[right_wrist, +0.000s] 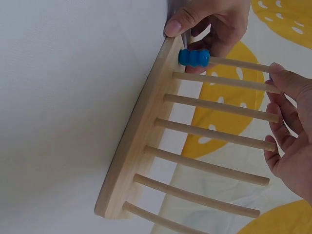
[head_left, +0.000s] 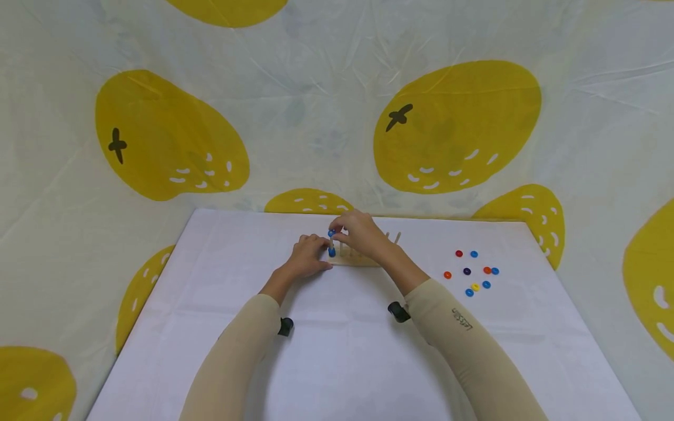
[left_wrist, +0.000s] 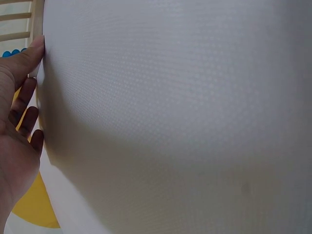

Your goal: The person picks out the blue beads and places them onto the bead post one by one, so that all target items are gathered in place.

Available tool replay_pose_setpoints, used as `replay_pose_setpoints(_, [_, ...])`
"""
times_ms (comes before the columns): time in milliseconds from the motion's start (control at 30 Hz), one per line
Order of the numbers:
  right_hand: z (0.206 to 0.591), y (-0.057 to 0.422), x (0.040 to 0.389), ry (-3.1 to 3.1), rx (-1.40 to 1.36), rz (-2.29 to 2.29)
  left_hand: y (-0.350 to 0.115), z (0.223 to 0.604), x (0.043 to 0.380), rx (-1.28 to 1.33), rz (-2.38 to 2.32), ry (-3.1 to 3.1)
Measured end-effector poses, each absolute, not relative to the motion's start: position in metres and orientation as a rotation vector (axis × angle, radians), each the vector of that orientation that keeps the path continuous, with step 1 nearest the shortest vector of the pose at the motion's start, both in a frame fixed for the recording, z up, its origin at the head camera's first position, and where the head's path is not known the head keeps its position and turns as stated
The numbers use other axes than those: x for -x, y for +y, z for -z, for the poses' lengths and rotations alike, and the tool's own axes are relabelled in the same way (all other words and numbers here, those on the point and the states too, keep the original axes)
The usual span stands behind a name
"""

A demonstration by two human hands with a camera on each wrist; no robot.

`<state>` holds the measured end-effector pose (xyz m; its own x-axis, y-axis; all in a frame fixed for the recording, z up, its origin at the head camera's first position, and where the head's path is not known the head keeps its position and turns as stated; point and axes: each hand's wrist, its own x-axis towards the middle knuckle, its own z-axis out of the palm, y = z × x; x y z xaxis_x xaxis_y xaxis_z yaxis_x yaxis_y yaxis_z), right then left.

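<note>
You are in what looks like a cloth-lined recording nook; which kind of room or building holds it, you cannot tell from these views. A pale, creased fabric printed with big yellow fruit shapes hangs behind the white table and along both its sides, like a backdrop, and a black device sits at each of your wrists.

Head view: illumination is diffuse and even; soft shadows fall on the white tabletop beside both sleeves. Detail on the small rings is soft. Left wrist view: dimmer; a broad, soft-edged shadow crosses the tabletop, and the right margin darkens. Right wrist view: the lower pegs appear bowed.
</note>
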<state>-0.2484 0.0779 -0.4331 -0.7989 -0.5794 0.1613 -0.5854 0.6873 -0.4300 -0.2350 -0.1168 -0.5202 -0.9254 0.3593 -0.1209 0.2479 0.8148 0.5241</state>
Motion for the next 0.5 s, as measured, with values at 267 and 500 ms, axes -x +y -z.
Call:
replay_pose_setpoints(267, [0.4324,0.0774,0.2476,-2.903,-0.960,-0.730,-0.1170,0.5212,0.2348,-0.480,-0.759,2.790])
replay_pose_setpoints(500, [0.4328,0.0778,0.2477,-2.924,-0.938,-0.717,-0.1169,0.5211,0.2350,-0.475,-0.759,2.789])
